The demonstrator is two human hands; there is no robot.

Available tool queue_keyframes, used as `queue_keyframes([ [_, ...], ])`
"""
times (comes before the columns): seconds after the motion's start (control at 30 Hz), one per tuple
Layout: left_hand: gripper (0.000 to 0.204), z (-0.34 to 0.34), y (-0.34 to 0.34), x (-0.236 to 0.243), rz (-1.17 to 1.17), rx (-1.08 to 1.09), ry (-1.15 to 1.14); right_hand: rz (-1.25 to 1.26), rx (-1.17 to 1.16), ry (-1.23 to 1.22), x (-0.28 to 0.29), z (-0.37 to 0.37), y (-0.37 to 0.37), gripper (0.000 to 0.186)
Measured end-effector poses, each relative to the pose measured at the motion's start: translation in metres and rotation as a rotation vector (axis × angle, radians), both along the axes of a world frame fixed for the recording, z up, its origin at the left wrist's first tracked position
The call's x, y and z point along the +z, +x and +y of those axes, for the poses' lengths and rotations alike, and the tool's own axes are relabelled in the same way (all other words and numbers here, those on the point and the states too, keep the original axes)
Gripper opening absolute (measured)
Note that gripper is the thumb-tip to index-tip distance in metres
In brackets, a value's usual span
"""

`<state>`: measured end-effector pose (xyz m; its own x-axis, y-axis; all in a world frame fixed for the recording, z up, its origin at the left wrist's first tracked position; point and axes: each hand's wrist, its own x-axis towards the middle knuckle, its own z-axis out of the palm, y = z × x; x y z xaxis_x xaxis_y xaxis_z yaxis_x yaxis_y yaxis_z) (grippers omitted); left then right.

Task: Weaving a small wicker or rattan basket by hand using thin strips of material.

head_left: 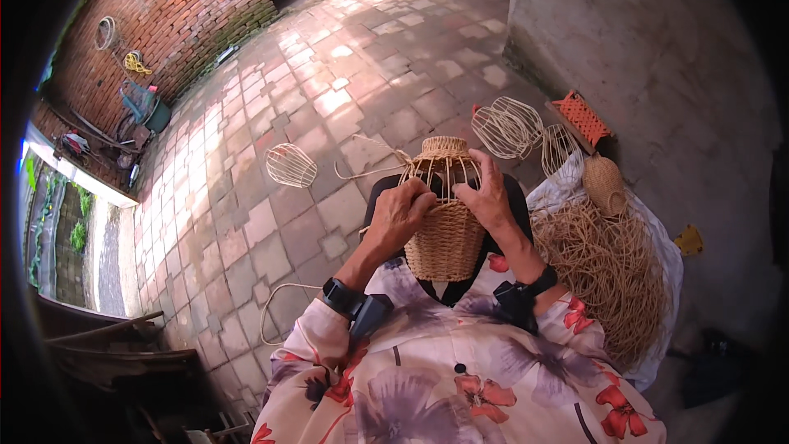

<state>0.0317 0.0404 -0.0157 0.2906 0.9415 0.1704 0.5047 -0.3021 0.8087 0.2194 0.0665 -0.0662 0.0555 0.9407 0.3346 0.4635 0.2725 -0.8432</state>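
Observation:
A half-woven basket (445, 248) stands upright between my knees, its lower body tightly woven in tan cord. Bare pale ribs show above that, topped by a narrow woven neck (444, 148). My left hand (401, 212) is closed at the left of the weave's upper edge, fingertips pinched together; what lies between them is hidden. On the other side my right hand (488, 194) grips the basket, thumb in front and fingers around the ribs. A loose cord (370, 171) trails left from near the neck. Another cord (271, 312) loops on the ground beside my left forearm.
A large heap of tan cord (608, 271) lies on a white sack (670, 279) at my right, with a woven piece (604, 185) on it. Bare rib frames (507, 127) and a single frame (291, 165) rest on the paving. An orange-webbed stool (582, 117) stands by the wall.

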Motion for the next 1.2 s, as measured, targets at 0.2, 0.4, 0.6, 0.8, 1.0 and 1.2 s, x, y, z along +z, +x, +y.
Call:
queue_keyframes([
  [0.2, 0.019, -0.037, -0.021, 0.009, -0.025, 0.179, -0.205, 0.074, 0.004, 0.003, -0.002, 0.002, 0.009, 0.063],
  [0.4, 0.020, -0.047, -0.032, -0.032, -1.128, 0.152, -1.001, 0.047, 0.025, -0.014, 0.001, 0.001, 0.002, 0.064],
  [0.6, 0.014, -0.027, -0.023, -0.037, -1.300, 0.204, -0.683, 0.109, 0.035, -0.053, 0.005, -0.003, 0.006, 0.064],
  [0.8, 0.016, 0.003, -0.026, -0.012, -0.772, 0.120, -0.571, 0.071, -0.003, -0.038, -0.002, -0.001, 0.006, 0.065],
  [1.0, 0.015, 0.042, -0.005, 0.001, -0.478, -0.020, -0.403, 0.076, 0.017, -0.067, 0.003, -0.001, 0.006, 0.065],
  [1.2, 0.021, 0.040, 0.029, 0.011, 0.549, 0.147, 0.116, 0.065, -0.003, -0.104, 0.004, -0.003, 0.006, 0.065],
])
